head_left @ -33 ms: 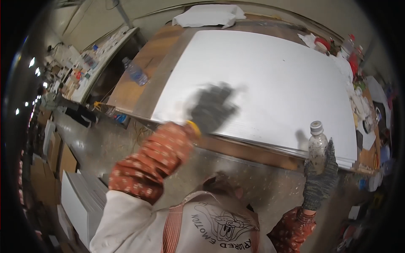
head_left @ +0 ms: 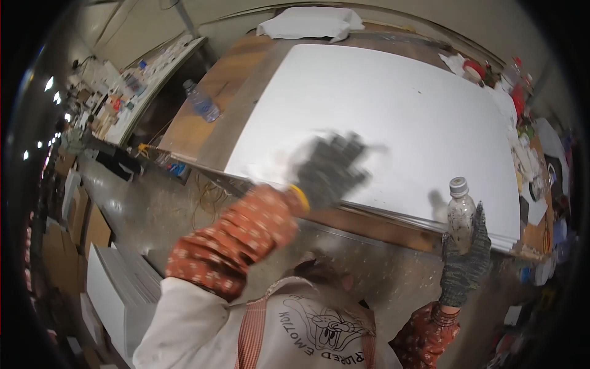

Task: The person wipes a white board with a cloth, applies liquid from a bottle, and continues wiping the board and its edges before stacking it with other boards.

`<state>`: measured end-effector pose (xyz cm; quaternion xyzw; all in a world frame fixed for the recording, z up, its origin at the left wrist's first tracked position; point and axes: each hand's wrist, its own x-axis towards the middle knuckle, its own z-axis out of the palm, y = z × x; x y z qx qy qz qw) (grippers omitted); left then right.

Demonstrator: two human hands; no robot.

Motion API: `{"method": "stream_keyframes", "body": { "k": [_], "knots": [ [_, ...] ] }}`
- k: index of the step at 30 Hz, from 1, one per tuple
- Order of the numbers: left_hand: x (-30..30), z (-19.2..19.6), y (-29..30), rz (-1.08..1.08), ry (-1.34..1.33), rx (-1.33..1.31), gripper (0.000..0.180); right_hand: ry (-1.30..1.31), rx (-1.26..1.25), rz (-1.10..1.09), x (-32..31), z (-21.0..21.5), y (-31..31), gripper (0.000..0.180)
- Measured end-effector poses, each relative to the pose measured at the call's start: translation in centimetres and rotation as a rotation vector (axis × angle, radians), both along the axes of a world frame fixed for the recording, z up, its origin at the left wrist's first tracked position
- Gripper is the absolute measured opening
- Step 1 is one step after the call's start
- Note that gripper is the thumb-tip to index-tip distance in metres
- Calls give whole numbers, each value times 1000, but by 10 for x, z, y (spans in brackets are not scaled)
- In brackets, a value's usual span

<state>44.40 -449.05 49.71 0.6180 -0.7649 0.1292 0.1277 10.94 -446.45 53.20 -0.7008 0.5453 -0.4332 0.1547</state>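
Observation:
My left hand (head_left: 335, 171), in a dark grey knit glove with a yellow cuff, is over the near left part of a large white sheet (head_left: 393, 117). Its fingers are spread and slightly smeared by motion. Whether the palm touches the sheet I cannot tell. At the sheet's near right edge, my right hand (head_left: 465, 264), in a matching glove, is closed around a small clear plastic bottle (head_left: 461, 215). The bottle stands upright in my grip, with a white cap on and dark smudges on its wall. The white sheet lies flat on top of a stack of similar sheets.
A clear water bottle (head_left: 201, 103) stands on the brown tabletop (head_left: 209, 80) at the left. White cloth (head_left: 310, 23) lies at the far edge. Clutter with red-capped bottles (head_left: 519, 89) lines the right side. Boards (head_left: 120, 295) lean at lower left. A person (head_left: 101, 150) is at far left.
My left hand has shifted to the right across the white sheet, its fingers still spread. My right hand keeps its hold on the small bottle. The view has tilted slightly.

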Motion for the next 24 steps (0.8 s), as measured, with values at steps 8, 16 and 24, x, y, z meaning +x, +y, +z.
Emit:
{"method": "stream_keyframes", "body": {
  "k": [8, 16, 24],
  "knots": [
    [132, -5, 47, -32, 622, 57, 39, 347, -11, 14, 54, 15, -12, 73],
    [266, -63, 77, 66, 1401, 5, 44, 895, 67, -13, 124, 63, -15, 80],
    [268, -31, 146, 22, 1879, -232, 70, 1264, 232, -151, 182, 67, -82, 76]
  ]
}}
